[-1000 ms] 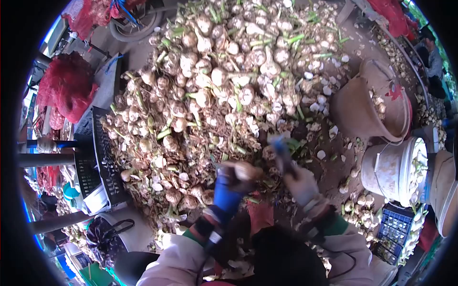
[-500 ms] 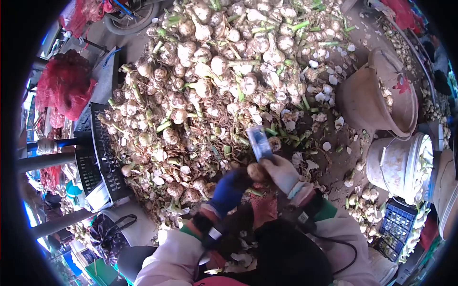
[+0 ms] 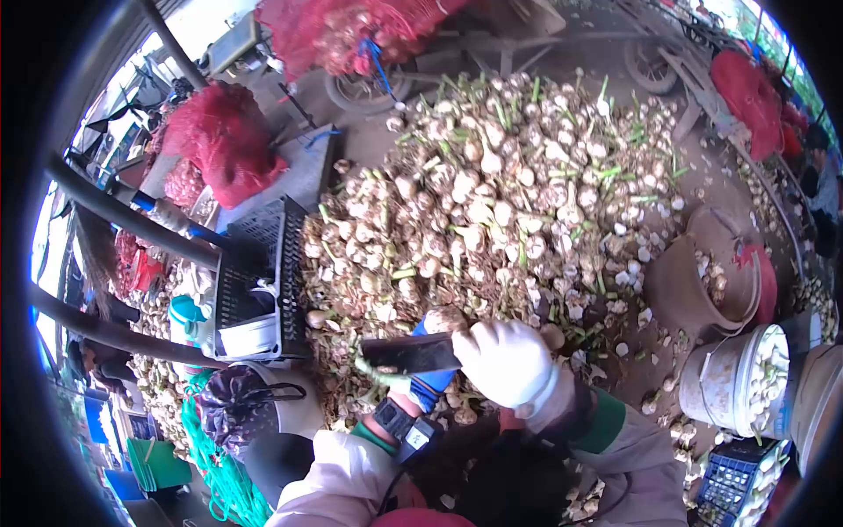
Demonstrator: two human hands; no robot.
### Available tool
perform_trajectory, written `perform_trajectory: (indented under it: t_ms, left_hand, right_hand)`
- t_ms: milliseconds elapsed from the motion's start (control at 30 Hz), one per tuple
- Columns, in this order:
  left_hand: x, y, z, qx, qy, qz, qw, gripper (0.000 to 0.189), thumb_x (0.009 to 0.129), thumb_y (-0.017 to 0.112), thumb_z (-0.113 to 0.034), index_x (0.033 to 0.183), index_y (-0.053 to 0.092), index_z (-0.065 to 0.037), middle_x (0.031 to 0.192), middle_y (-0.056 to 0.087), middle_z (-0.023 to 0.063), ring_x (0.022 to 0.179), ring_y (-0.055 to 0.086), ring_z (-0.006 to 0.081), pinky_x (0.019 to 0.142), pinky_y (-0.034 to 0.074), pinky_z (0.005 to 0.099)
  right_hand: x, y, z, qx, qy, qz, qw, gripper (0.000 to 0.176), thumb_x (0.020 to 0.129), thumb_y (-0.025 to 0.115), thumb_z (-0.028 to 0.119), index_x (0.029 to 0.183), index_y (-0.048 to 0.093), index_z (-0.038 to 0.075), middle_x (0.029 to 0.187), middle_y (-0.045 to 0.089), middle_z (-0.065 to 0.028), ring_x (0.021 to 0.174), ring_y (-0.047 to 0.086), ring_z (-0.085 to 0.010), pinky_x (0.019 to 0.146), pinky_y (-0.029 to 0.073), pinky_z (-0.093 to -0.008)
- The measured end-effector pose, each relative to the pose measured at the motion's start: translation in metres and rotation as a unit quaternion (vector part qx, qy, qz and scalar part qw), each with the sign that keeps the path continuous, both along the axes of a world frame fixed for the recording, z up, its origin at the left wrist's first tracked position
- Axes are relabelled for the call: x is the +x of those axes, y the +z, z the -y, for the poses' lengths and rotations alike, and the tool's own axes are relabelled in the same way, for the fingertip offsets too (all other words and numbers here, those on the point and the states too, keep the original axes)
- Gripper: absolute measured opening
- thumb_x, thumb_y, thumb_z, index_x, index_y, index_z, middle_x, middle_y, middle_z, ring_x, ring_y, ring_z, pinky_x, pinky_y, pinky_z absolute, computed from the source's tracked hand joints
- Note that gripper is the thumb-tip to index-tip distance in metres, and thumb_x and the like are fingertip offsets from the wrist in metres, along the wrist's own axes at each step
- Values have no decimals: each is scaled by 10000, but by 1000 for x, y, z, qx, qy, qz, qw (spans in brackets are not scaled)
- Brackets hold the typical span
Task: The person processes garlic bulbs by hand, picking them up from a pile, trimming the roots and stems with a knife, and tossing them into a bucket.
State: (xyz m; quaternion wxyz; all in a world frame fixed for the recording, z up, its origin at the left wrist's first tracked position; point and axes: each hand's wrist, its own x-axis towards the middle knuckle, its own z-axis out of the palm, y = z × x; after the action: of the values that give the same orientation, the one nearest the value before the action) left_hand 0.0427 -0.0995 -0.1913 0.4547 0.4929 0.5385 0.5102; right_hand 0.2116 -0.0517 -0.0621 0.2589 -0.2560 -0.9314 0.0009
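My right hand, in a white glove, is closed round the handle of a wide dark blade that points left. My left hand, in a blue glove, sits behind the blade and holds a garlic bulb, whose round end shows above the blade. A green stem sticks out to the left below the blade. The blade hides part of my left hand. Just beyond both hands spreads a large heap of garlic bulbs with stems and loose skins.
At the left stand a black crate and a red mesh sack. To the right are a brown tub, a white bucket and a blue crate. A wheel stands behind the heap.
The view has tilted up and shifted left, showing more background. The blade has turned from pointing up to pointing left, across my left hand. The bulb now sits above the blade.
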Motion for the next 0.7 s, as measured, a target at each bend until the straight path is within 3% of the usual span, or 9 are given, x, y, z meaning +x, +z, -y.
perform_trajectory:
  t_ms: [100, 167, 200, 233, 300, 500, 533, 667, 700]
  left_hand:
    - [-30, -11, -3, 114, 0, -224, 968, 99, 925, 540, -126, 994, 563, -60, 933, 581, 77, 853, 550, 188, 779, 474, 308]
    - [-62, -46, 21, -53, -110, 272, 955, 498, 990, 470, -332, 1388, 399, -40, 1386, 458, 126, 1250, 429, 204, 1087, 345, 353]
    - [-46, -57, 61, -47, -108, 274, 955, 498, 990, 470, -332, 1388, 399, -40, 1386, 458, 126, 1250, 429, 204, 1087, 345, 353]
    - [-19, 92, 34, 10, 109, -80, 991, 344, 841, 699, -115, 1125, 538, -8, 968, 647, 72, 903, 615, 146, 844, 496, 284]
    - [-38, 88, 39, 91, 93, -103, 986, 465, 772, 774, -82, 1170, 547, 1, 998, 676, 77, 901, 646, 146, 831, 512, 278]
    - [-52, 142, 50, 128, 48, -79, 988, 367, 851, 716, -194, 1147, 593, -15, 998, 682, 42, 939, 646, 148, 881, 505, 289]
    - [-83, 64, 45, 15, -19, 73, 997, 273, 885, 666, -237, 1068, 606, -43, 984, 674, 46, 949, 636, 167, 874, 497, 312]
    - [-68, 137, 79, 168, -9, -277, 946, 85, 903, 543, -164, 950, 586, -107, 916, 597, 53, 909, 583, 240, 811, 469, 351]
    - [-67, 110, 85, 138, 18, 44, 989, 65, 862, 596, -138, 917, 603, -103, 898, 611, 63, 899, 589, 235, 797, 458, 331]
  right_hand:
    - [-18, 16, 4, 87, 31, 43, 995, 289, 815, 555, 246, 1072, 583, 118, 793, 497, -16, 702, 547, -148, 554, 446, -293]
    - [-18, 21, 3, 153, 67, 47, 985, 228, 816, 557, 233, 1019, 577, 129, 792, 504, -14, 670, 549, -152, 528, 443, -295]
    - [-20, 12, -6, 118, -2, 47, 992, 182, 790, 584, 228, 947, 572, 135, 746, 488, -7, 625, 535, -155, 502, 431, -298]
    - [-19, -1, -21, 3, -72, 14, 997, 125, 810, 605, 198, 886, 565, 107, 699, 542, -39, 604, 570, -199, 507, 464, -339]
    - [-1, -26, -50, -385, -230, -119, 886, 169, 874, 591, 193, 884, 559, 28, 711, 646, -142, 592, 631, -266, 555, 501, -391]
    - [-41, 69, 41, -68, -62, -12, 996, 208, 783, 680, 216, 929, 601, 91, 732, 590, -87, 559, 590, -221, 531, 489, -347]
    - [-48, 76, 50, 4, -24, -6, 1000, 233, 759, 692, 238, 928, 603, 105, 732, 566, -63, 583, 584, -211, 549, 482, -340]
    - [-54, 101, 78, 143, 66, 73, 985, 334, 729, 711, 279, 995, 591, 117, 784, 544, -17, 678, 592, -188, 607, 464, -326]
    - [-53, 106, 80, 172, 104, 85, 976, 353, 736, 706, 274, 1026, 583, 115, 781, 544, -19, 673, 591, -189, 603, 460, -328]
